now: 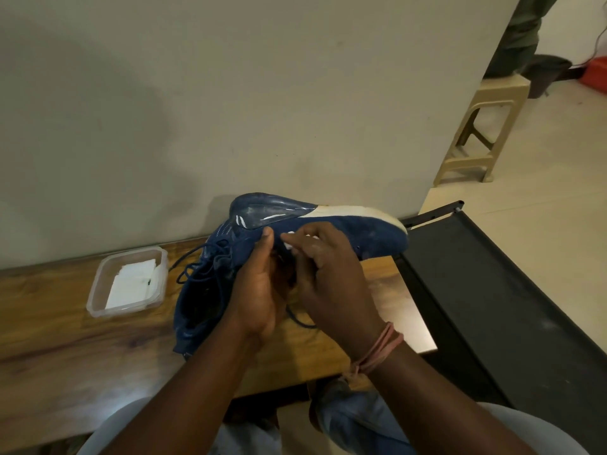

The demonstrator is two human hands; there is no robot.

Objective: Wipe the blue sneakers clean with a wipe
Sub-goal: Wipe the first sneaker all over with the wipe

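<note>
Across the lower half of the view a wooden table [65,323] is stretching from 9 o'clock toward the centre, its far edge sitting against a plain pale wall [230,93]. At 4 o'clock a black frame [492,307] is standing just beside the table's right end, and beyond it, toward 2 o'clock, a tiled floor [542,192] is opening out with a beige plastic stool [483,133] standing on it near the wall's corner. At 1 o'clock a person's trouser legs [522,27] are showing next to a dark bin [548,73].

Near the centre the blue sneaker [368,234] is being held above the table with its white sole turned up toward the wall and its laces hanging loose. The left hand [256,290] is gripping the shoe's upper, thumb pressing on the side. The right hand [328,274] is pinching a small white wipe [289,246] against the sneaker's side, fingers curled.

At 9 o'clock a clear plastic container [98,290] is sitting on the table, well apart from the hands, with folded white wipes [131,280] inside. No readable lettering is showing on the sneaker or the container.
</note>
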